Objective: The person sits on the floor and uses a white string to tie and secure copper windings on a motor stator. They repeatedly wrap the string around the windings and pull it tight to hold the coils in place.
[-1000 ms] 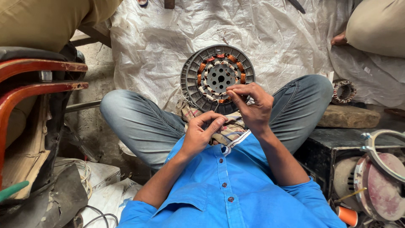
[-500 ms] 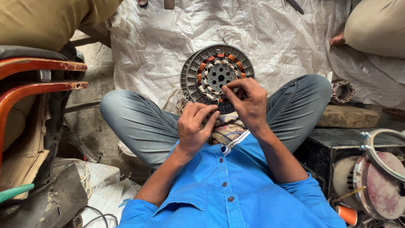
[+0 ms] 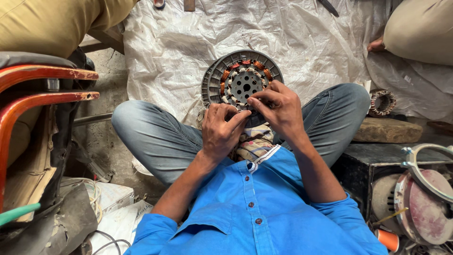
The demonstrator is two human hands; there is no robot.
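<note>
Copper windings, orange-brown, ring part of the grey round stator that stands tilted on the white plastic sheet, leaning against the person's crossed legs in blue jeans. No readable labels or signs; only package-like items are white sacks at lower left on the floor and an orange spool at lower right beside a grey motor housing.

Both forearms come up from the blue shirt and meet at the stator's lower edge. Left hand: back to camera, fingers curled in, thumb and forefinger pinched at the stator's lower rim; whatever it pinches is too small to tell, likely thin wire. Right hand: wrist bent, fingers bunched, fingertips pressed to the lower right part of the winding ring. The two hands touch or nearly touch at the fingertips. Neither is spread wide; both narrow, pinching at the stator.

Stator is directly ahead of both hands, its lower third covered by them. A smaller wound coil ring lies well apart to the right on a flat stone. Red metal chair frame at left. Another person's knee in beige trousers at upper right, a bare foot beside it.
</note>
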